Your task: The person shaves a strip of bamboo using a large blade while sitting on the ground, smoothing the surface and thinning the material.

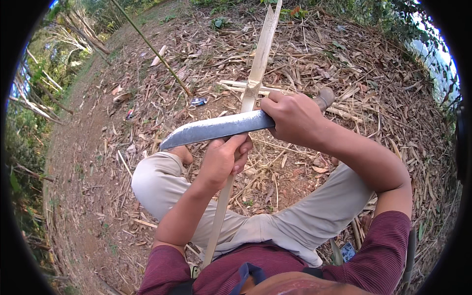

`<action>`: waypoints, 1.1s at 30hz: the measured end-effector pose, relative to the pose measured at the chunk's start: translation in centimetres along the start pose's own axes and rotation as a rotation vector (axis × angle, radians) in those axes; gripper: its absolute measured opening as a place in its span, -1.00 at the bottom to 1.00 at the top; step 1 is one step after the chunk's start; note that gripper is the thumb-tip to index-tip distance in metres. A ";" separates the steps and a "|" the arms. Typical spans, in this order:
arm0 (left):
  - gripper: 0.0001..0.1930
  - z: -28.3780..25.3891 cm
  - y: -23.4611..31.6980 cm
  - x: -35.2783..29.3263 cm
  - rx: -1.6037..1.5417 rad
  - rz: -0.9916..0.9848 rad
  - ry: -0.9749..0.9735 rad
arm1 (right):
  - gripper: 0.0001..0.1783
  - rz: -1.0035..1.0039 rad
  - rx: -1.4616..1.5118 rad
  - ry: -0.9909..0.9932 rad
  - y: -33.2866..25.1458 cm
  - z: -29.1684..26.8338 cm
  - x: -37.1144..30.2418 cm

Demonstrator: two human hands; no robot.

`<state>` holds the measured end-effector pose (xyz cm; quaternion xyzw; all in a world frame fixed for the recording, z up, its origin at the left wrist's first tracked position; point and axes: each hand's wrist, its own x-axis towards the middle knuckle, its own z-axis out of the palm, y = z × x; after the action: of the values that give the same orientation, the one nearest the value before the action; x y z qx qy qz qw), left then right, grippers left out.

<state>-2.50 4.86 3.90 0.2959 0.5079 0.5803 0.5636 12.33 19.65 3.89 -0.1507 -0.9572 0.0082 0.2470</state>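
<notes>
A long split bamboo strip (258, 64) runs from my lap up and away, with a node partway along and a forked far end. My left hand (226, 158) is closed round it just below the blade. In my right hand (294, 118) is a machete (216, 129), its broad grey blade lying across the strip and pointing left. The fingers wrap the base of the blade and the near part of the handle. Its wooden handle end (325, 98) sticks out beyond the hand. The blade covers the part of the strip beneath it.
I sit on leaf-littered ground with my legs (314, 211) bent to both sides. Split bamboo pieces (236, 86) lie beyond my hands. A thin green stem (152, 48) slants at the far left, near a small blue packet (198, 102). Bushes border both sides.
</notes>
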 end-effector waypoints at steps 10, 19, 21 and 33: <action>-0.73 -1.2 -3.7 2.1 -0.138 -0.057 0.043 | -0.96 0.037 -0.098 0.014 5.5 4.8 2.1; -0.72 -3.6 -7.3 4.6 0.010 -0.060 0.144 | -0.67 0.740 0.679 -0.281 8.2 6.9 3.6; -0.72 -4.0 -7.3 4.7 0.020 -0.120 0.165 | -0.71 0.957 1.065 -0.355 6.3 7.1 4.5; -0.49 -2.1 -9.3 -3.2 0.934 0.271 -0.020 | -0.79 1.266 1.252 -0.161 7.1 12.9 3.2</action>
<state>-0.53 -0.18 -4.59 0.5862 0.6655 0.3559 0.2947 5.53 28.10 -6.59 -0.4873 -0.5293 0.6746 0.1652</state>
